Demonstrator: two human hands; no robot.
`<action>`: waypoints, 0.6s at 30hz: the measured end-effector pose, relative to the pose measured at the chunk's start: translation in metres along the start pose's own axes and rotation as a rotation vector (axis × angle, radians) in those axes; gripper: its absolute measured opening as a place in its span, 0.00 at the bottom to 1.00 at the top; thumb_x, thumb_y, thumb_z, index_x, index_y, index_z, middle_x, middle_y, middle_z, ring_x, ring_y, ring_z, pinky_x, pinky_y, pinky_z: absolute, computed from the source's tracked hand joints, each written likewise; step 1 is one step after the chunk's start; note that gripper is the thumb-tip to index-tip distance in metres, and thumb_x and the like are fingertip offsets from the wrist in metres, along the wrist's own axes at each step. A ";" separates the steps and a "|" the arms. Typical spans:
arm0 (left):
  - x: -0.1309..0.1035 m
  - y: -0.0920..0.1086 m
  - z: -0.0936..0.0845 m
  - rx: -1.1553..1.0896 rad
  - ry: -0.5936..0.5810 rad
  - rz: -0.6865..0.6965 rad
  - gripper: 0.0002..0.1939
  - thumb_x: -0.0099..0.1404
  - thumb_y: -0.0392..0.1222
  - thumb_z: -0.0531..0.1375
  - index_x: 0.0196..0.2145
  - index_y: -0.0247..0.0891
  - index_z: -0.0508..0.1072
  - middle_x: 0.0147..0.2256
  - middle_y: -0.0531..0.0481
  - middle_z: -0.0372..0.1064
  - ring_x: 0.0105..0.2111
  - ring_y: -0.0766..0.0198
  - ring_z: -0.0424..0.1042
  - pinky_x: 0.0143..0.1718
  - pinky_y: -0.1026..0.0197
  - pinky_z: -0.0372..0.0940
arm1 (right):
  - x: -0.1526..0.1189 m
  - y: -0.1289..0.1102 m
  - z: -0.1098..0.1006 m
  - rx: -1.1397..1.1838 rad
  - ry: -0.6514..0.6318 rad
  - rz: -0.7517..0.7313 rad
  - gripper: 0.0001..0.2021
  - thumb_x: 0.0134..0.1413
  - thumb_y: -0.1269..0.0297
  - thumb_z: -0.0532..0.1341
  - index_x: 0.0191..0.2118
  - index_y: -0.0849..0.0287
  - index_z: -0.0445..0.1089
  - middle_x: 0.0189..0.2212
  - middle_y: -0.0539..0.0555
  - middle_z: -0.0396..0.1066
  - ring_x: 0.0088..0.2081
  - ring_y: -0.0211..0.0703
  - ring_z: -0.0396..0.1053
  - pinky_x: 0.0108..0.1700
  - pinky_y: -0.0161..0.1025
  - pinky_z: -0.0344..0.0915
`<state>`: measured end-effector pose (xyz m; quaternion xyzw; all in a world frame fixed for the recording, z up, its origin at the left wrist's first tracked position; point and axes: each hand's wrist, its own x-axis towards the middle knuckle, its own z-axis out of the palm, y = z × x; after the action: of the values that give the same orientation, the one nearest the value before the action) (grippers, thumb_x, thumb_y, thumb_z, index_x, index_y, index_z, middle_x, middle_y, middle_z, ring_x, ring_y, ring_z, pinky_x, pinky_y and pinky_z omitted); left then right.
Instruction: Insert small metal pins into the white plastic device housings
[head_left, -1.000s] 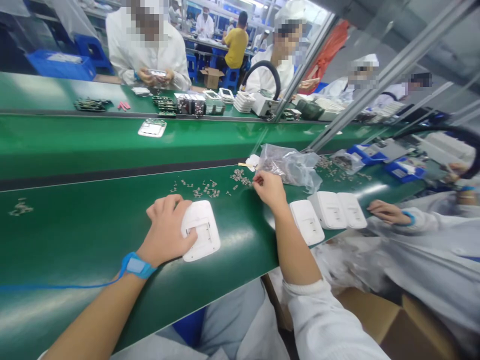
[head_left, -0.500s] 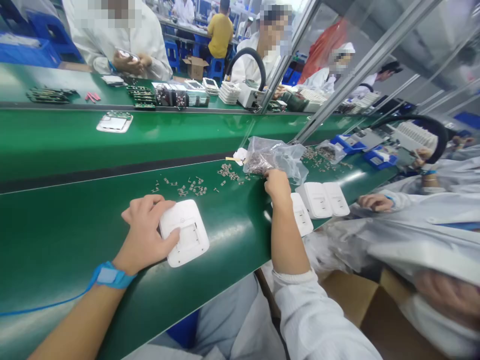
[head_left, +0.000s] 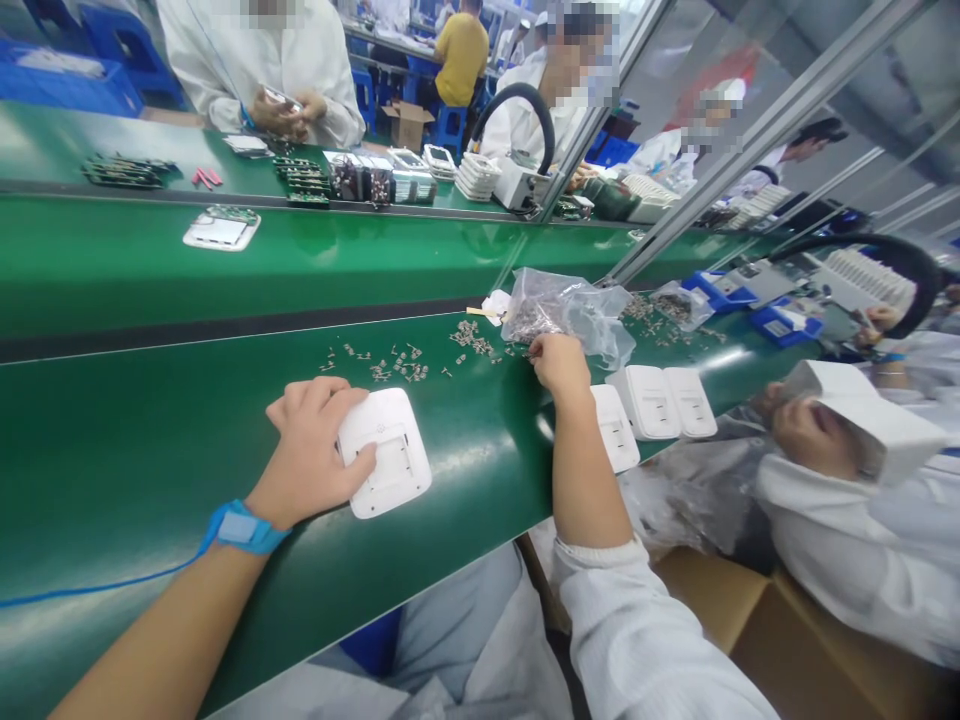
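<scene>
My left hand grips a square white plastic housing that lies on the green bench. The thumb rests on its recessed face and the fingers curl round the left edge. A blue wrist strap with a cord circles that wrist. Further right, my right hand has its fingers pinched together beside a clear plastic bag of small metal pieces; what is between the fingertips is hidden. Loose small metal pieces lie scattered between both hands. Below the right hand sits another white housing, partly covered by the forearm.
Two more white housings stand at the right. Blue trays and a bench device with a black hose are beyond them. A co-worker at the right holds a white box above a cardboard box. A green conveyor carries a circuit-board unit.
The co-worker at the right has brought a white box up into view. The circuit-board unit on the conveyor has shifted left relative to the bench. My hands keep nearly the same places.
</scene>
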<state>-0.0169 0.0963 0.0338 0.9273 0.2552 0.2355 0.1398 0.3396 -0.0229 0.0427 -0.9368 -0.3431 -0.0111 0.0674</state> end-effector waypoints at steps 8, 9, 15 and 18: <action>0.000 0.000 0.001 -0.016 -0.014 -0.021 0.22 0.58 0.48 0.58 0.49 0.40 0.68 0.49 0.40 0.63 0.50 0.42 0.59 0.44 0.45 0.53 | -0.003 -0.002 -0.005 0.012 -0.022 0.037 0.24 0.52 0.78 0.57 0.52 0.48 0.73 0.46 0.57 0.74 0.45 0.51 0.71 0.44 0.43 0.67; 0.000 0.000 0.001 -0.020 -0.019 -0.025 0.22 0.57 0.48 0.58 0.49 0.40 0.68 0.49 0.40 0.63 0.50 0.42 0.60 0.44 0.45 0.53 | -0.004 -0.001 -0.006 0.013 -0.021 0.047 0.24 0.52 0.78 0.57 0.52 0.48 0.73 0.45 0.57 0.74 0.45 0.51 0.71 0.44 0.43 0.67; 0.000 0.001 0.000 -0.027 -0.018 -0.022 0.22 0.58 0.47 0.58 0.49 0.40 0.68 0.49 0.40 0.63 0.50 0.43 0.59 0.44 0.44 0.53 | -0.003 0.000 -0.006 0.014 -0.011 0.085 0.14 0.54 0.71 0.61 0.45 0.52 0.77 0.44 0.59 0.74 0.46 0.53 0.72 0.45 0.45 0.67; 0.000 0.002 -0.001 -0.030 -0.026 -0.021 0.22 0.58 0.47 0.58 0.49 0.39 0.68 0.48 0.40 0.63 0.49 0.44 0.59 0.43 0.45 0.53 | -0.002 -0.001 -0.004 0.016 -0.016 0.108 0.10 0.53 0.70 0.62 0.40 0.55 0.78 0.42 0.62 0.74 0.44 0.54 0.73 0.44 0.46 0.67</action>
<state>-0.0164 0.0951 0.0351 0.9254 0.2596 0.2255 0.1594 0.3377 -0.0241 0.0470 -0.9535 -0.2925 0.0026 0.0727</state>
